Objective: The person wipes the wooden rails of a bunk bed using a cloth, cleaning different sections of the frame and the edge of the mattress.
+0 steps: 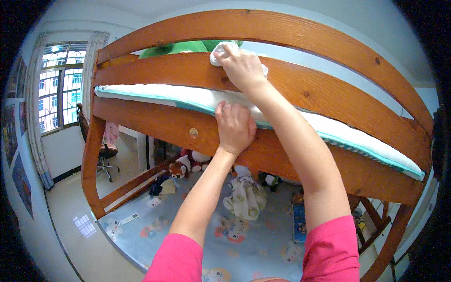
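My right hand (243,68) grips a bunched white cloth (217,58) against the middle guard rail (158,70) of a wooden bunk bed. Part of the cloth sticks out past the far side of the hand. Below it, my left hand (235,127) curls its fingers over the edge of the white upper mattress (148,91), which has turquoise piping. The heel of that hand lies over the bed's lower side board (158,118). Above both hands runs the curved top rail (246,24).
Behind the rails lies something green (179,48). On the lower bunk's patterned blue mattress (197,225) are a crumpled pale cloth (245,197), several plush toys (179,167), a white remote control (129,218) and a blue flat item (299,224). An office chair (105,151) stands near the window (61,84).
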Tool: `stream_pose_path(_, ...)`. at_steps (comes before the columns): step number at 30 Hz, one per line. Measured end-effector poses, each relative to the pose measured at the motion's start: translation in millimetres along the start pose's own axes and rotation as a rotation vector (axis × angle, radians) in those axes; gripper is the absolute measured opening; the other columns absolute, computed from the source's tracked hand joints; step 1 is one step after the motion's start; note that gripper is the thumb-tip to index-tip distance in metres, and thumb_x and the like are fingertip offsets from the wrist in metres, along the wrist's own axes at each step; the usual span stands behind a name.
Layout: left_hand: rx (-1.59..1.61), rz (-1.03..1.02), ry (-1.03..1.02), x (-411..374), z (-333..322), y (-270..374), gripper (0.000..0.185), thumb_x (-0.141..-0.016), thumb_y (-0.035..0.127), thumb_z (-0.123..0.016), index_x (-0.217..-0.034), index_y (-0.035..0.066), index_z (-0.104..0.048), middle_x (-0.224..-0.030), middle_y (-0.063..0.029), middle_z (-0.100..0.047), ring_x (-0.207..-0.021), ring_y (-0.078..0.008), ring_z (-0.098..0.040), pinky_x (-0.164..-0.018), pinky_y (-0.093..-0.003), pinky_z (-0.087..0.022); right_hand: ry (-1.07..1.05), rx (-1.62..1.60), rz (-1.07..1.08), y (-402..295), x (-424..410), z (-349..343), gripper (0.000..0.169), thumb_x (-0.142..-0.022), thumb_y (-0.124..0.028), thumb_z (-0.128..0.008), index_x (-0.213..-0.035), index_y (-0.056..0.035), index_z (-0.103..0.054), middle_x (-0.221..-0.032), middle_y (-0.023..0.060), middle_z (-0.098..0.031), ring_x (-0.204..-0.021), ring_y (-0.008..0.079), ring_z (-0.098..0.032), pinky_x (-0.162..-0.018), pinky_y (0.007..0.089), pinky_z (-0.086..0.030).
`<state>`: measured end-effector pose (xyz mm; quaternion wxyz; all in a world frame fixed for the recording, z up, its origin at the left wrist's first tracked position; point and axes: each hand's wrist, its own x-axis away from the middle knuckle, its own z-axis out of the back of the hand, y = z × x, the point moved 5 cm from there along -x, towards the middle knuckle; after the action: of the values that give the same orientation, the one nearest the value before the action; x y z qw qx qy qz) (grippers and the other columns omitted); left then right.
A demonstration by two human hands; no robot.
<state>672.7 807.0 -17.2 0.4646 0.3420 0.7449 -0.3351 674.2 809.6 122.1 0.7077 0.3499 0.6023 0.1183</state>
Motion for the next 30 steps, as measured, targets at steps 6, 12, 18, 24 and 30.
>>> stream_pose_path(6,-0.010,-0.007,-0.044,-1,4,-1,0.015,-0.078,0.015,-0.046,-0.086,0.004,-0.052,-0.089,-0.0131,-0.052,-0.092,-0.0294,-0.049,-0.096,-0.0481,-0.028,-0.021,0.008,0.000,31,18,19,0.033,-0.082,-0.005,-0.056,-0.109,-0.0220,-0.065,-0.105,0.0063,-0.058,-0.086,0.0218,-0.065,-0.067,0.0331,-0.055)
stream_pose_path(12,0.044,-0.013,-0.018,0,2,-3,0.015,-0.079,0.016,-0.046,-0.089,0.007,-0.051,-0.091,-0.0113,-0.054,-0.094,-0.0282,-0.050,-0.096,-0.0481,-0.028,0.081,0.042,0.068,74,57,37,0.031,-0.080,-0.007,-0.054,-0.104,-0.0219,-0.065,-0.103,0.0049,-0.058,-0.080,0.0229,-0.065,-0.063,0.0351,-0.054)
stream_pose_path(18,0.048,-0.013,0.000,-1,6,-5,0.015,-0.078,0.016,-0.047,-0.089,0.007,-0.051,-0.091,-0.0109,-0.054,-0.094,-0.0276,-0.050,-0.096,-0.0480,-0.028,0.025,0.173,-0.012,111,98,69,0.035,-0.076,-0.006,-0.054,-0.104,-0.0242,-0.065,-0.096,0.0058,-0.058,-0.074,0.0253,-0.065,-0.058,0.0382,-0.054)
stream_pose_path(24,0.043,-0.006,-0.032,1,2,-5,0.015,-0.078,0.017,-0.048,-0.089,0.007,-0.052,-0.091,-0.0101,-0.054,-0.093,-0.0275,-0.050,-0.096,-0.0480,-0.028,0.148,0.072,0.026,86,80,80,0.026,-0.080,-0.012,-0.054,-0.100,-0.0250,-0.064,-0.094,0.0048,-0.058,-0.069,0.0238,-0.065,-0.055,0.0364,-0.054)
stream_pose_path(30,0.042,-0.034,-0.001,-3,3,-3,0.016,-0.077,0.019,-0.051,-0.086,0.006,-0.052,-0.087,-0.0104,-0.053,-0.090,-0.0252,-0.050,-0.096,-0.0479,-0.028,-0.027,0.055,0.091,9,17,23,0.037,-0.078,-0.008,-0.059,-0.113,-0.0224,-0.060,-0.111,0.0062,-0.053,-0.083,0.0225,-0.065,-0.064,0.0324,-0.055)
